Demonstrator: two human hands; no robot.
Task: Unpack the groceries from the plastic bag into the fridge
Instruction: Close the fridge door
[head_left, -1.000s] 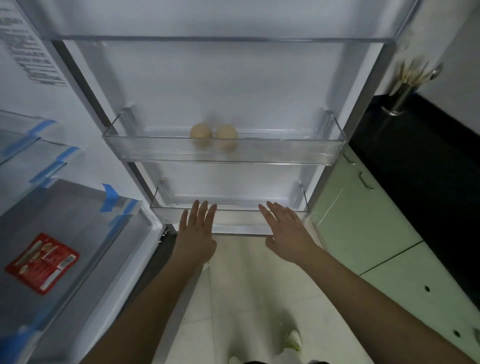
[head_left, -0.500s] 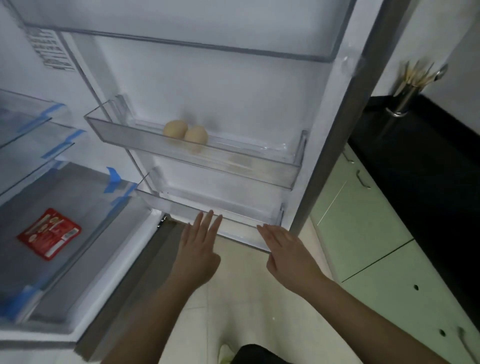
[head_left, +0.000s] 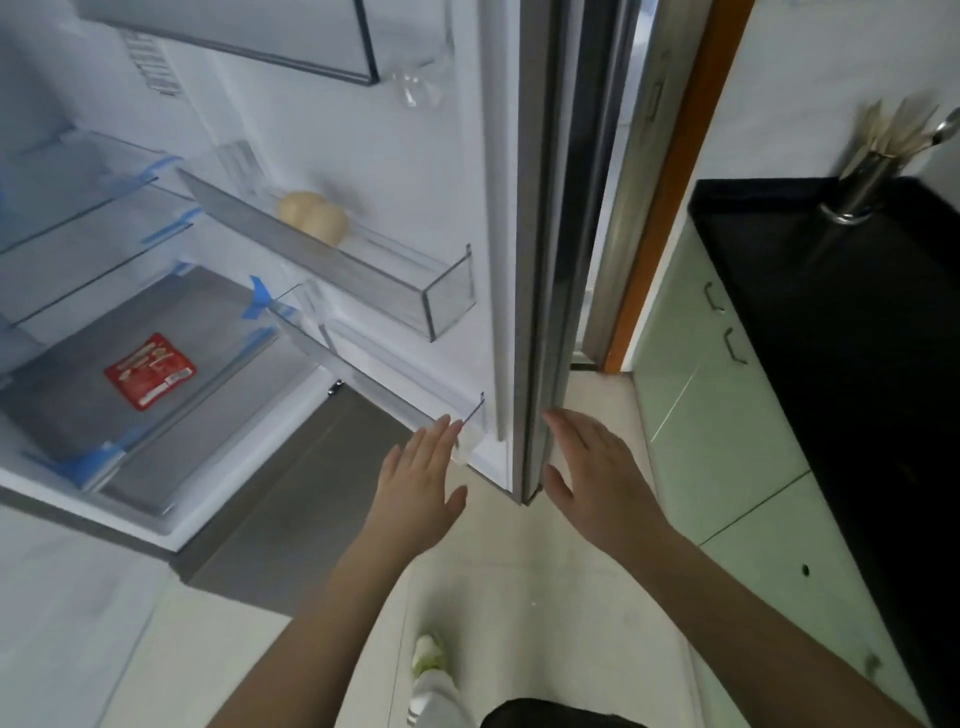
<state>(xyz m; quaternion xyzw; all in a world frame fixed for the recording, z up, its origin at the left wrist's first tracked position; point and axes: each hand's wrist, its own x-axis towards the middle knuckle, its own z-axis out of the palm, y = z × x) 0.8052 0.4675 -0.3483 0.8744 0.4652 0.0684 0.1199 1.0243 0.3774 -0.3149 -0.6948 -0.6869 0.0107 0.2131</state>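
Note:
The fridge door stands partly swung toward the fridge body. Two pale eggs lie in its middle clear door bin. A red flat packet lies on the grey drawer lid inside the fridge. My left hand is flat with straight fingers, its fingertips at the corner of the lowest door bin. My right hand is flat and lies against the outer edge of the door's lower corner. Neither hand holds anything. The plastic bag is not in view.
Glass shelves with blue tape fill the fridge's left side. A black counter over green cabinets runs along the right, with a metal utensil holder on it. A doorway with an orange frame is behind the door. My foot is on the tiled floor.
The fridge door has swung leftward toward the fridge body, now seen nearly edge-on. My right hand moved from the door's inside to its outer edge; my left hand stayed at the lowest bin.

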